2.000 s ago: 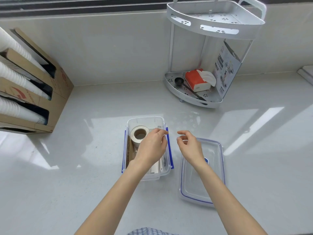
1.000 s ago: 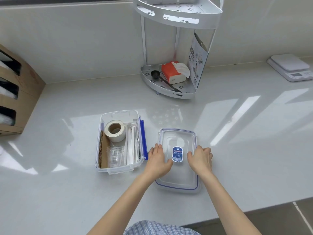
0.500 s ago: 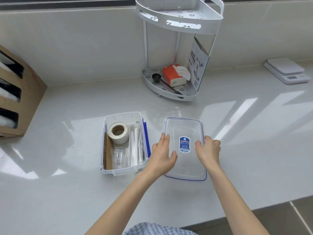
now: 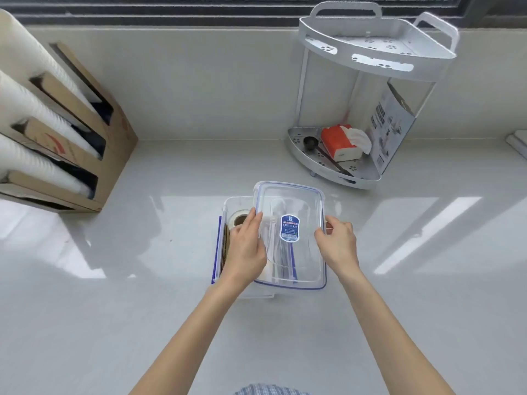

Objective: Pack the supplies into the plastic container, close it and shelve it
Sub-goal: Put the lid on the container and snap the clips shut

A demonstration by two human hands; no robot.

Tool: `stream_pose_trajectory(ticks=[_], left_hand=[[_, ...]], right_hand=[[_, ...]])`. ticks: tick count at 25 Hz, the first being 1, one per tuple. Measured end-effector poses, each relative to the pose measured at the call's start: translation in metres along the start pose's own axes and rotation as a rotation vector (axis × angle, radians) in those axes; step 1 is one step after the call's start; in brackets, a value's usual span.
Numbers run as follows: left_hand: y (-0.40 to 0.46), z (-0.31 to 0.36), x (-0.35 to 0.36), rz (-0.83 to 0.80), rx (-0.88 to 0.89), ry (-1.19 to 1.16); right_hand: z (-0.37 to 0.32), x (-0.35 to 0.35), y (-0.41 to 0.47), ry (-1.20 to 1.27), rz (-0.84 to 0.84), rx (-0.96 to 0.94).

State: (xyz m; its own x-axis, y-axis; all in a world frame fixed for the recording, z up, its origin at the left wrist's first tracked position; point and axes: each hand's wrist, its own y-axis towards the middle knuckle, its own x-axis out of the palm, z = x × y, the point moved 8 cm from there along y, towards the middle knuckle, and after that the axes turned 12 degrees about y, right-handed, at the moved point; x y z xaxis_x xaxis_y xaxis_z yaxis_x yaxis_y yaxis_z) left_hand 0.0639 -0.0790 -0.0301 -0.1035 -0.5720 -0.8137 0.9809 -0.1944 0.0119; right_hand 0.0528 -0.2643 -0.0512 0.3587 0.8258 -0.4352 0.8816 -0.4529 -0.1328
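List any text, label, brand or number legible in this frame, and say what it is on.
None can be read.
Blue sticker on the clear lid: print too small.
Printed card in the corner rack: blurred.
Red logo on the cardboard cup holder: no legible letters.

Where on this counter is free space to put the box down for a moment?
Bare counter lies right of the container, and more lies between it and the cardboard cup holder. The lower shelf of the corner rack is crowded with a tissue pack and scoop.
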Motion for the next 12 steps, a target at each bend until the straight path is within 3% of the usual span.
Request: stream_pose_trajectory(ticks=[6,12], left_hand=[[0.0,-0.052,-0.011,0.031,-0.106,0.053],[-0.003,-0.063,-0.006,0.013,-0.137,0.028]], right_hand=[[-0.011,0.051,-0.002,-0.018,-0.105,-0.057],[-0.006,0.063,-0.005,-0.035,-0.106,-0.045]])
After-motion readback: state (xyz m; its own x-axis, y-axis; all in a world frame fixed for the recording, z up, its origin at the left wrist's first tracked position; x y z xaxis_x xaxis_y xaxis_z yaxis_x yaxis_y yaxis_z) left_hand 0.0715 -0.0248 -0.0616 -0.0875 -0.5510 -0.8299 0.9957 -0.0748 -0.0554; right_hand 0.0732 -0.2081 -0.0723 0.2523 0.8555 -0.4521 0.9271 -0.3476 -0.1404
